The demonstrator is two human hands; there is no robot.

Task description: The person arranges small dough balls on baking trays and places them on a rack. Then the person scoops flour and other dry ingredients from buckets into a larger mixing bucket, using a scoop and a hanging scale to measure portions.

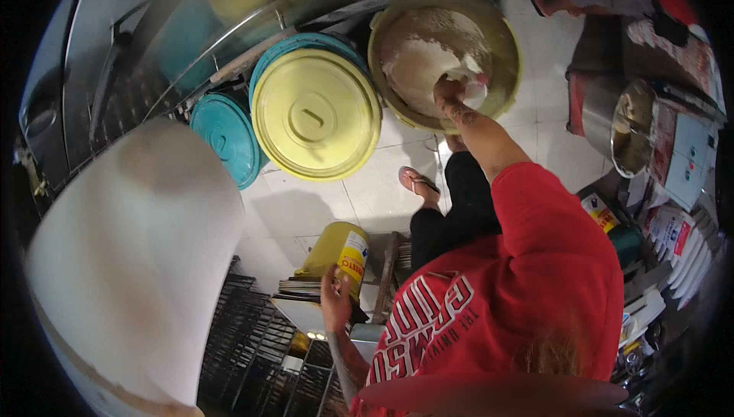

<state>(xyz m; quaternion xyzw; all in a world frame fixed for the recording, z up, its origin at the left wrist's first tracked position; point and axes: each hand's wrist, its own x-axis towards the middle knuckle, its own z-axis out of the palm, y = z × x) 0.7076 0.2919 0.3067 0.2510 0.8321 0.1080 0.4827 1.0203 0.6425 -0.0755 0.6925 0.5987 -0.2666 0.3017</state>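
A large yellow round bin (512,81) stands on the floor at the top, with pale flour-like powder (421,64) inside. My right hand (450,95) reaches down into it, closed on a small white container (475,96) with a reddish part, at the powder's surface. The fingers are partly hidden by the angle. My left hand (337,299) hangs lower left with fingers and thumb apart, and I see nothing held in it. Behind it are a yellow bucket (327,251) with a printed label and a stack of thin flat boards or trays (301,288).
A bin with a yellow lid (314,113) and a smaller teal-lidded bin (223,139) stand left of the powder bin. A big smooth white object (137,245) fills the left. At right are a steel bowl (602,122) and a control panel (685,153). Another person's leg (565,4) shows upper right.
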